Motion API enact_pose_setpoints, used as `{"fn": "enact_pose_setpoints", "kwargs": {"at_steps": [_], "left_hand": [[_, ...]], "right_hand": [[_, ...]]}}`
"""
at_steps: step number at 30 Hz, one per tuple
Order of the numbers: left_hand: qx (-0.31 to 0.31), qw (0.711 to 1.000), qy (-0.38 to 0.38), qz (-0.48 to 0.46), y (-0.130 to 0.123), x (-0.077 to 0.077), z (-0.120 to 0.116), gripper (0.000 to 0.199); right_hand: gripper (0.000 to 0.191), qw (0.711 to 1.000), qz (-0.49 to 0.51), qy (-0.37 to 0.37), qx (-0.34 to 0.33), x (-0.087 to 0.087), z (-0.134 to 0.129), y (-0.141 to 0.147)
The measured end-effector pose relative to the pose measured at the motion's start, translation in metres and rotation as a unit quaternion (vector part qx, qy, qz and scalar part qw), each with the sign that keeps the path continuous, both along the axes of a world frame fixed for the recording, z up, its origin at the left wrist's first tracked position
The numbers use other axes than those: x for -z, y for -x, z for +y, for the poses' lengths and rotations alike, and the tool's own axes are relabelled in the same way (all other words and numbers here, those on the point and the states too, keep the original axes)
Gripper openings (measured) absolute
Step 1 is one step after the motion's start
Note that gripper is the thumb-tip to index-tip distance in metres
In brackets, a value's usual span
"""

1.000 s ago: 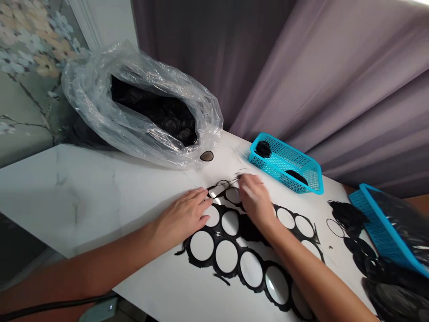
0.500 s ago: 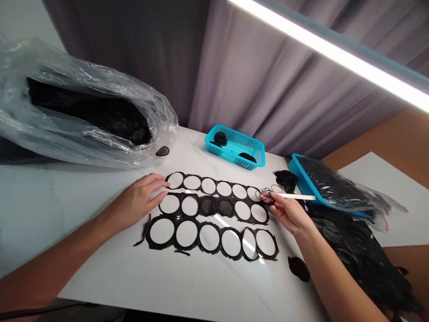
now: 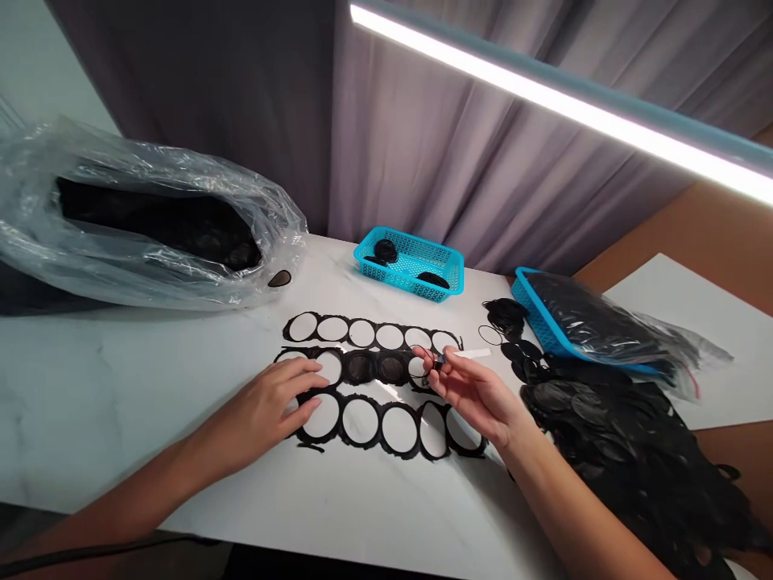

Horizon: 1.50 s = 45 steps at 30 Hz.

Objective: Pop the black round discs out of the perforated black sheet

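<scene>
Slim white tool with a dark tip [image 3: 474, 353]: pinched between thumb and fingers of my right hand [image 3: 477, 395], above the right end of the middle strip. Thin black wiry loop [image 3: 421, 350] at those fingertips; can't tell if gripped or just hanging. My left hand [image 3: 274, 403]: palm down, fingers spread, over the left ends of the middle and front strips; pressure unclear. Three black strips with round holes, in rows: back [image 3: 375, 335], middle [image 3: 344, 369], front [image 3: 380, 425]. Middle one has two dark round discs [image 3: 378, 369] side by side. All on white marbled table [image 3: 362, 511]. Behind: turquoise perforated plastic basket [image 3: 395, 282], black bundles inside. Right: heap of flat black pieces [image 3: 609, 451], second turquoise basket [image 3: 547, 326] under a clear bag of black stuff [image 3: 589, 322]. Left: big clear plastic bag [image 3: 163, 278], open, dark contents.
</scene>
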<state>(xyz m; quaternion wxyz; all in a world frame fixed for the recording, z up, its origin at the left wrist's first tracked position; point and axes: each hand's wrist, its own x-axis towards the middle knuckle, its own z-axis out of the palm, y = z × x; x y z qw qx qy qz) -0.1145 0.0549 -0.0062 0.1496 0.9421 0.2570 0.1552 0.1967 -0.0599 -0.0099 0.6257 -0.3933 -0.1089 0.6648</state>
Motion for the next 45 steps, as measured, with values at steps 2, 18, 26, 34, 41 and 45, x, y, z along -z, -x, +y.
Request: {"fn": "enact_pose_setpoints", "kwargs": {"at_steps": [2, 18, 26, 34, 41, 45], "left_hand": [[0.003, 1.000, -0.013, 0.007, 0.001, 0.001, -0.003, 0.029], [-0.063, 0.993, -0.100, 0.007, 0.009, 0.035, -0.043, 0.039], [-0.061, 0.992, -0.112, 0.005, 0.011, 0.045, -0.044, 0.040], [-0.057, 0.993, -0.105, 0.004, 0.011, 0.055, -0.045, 0.038], [-0.052, 0.995, -0.090, 0.009, 0.011, 0.051, -0.044, 0.038], [-0.065, 0.993, -0.096, 0.001, 0.014, 0.041, -0.047, 0.038]], "right_hand": [[0.014, 1.000, 0.016, -0.017, -0.019, -0.006, 0.002, 0.009], [0.009, 0.797, -0.547, -0.168, -0.190, 0.021, 0.067, 0.109], [0.010, 0.747, -0.613, -0.185, -0.181, 0.023, 0.061, 0.113], [0.015, 0.480, -0.794, -0.323, -0.189, 0.017, 0.061, 0.107], [0.020, 0.601, -0.793, -0.079, 0.069, 0.007, 0.117, 0.021], [0.031, 0.840, -0.537, -0.055, -0.055, 0.004, 0.114, 0.041]]}}
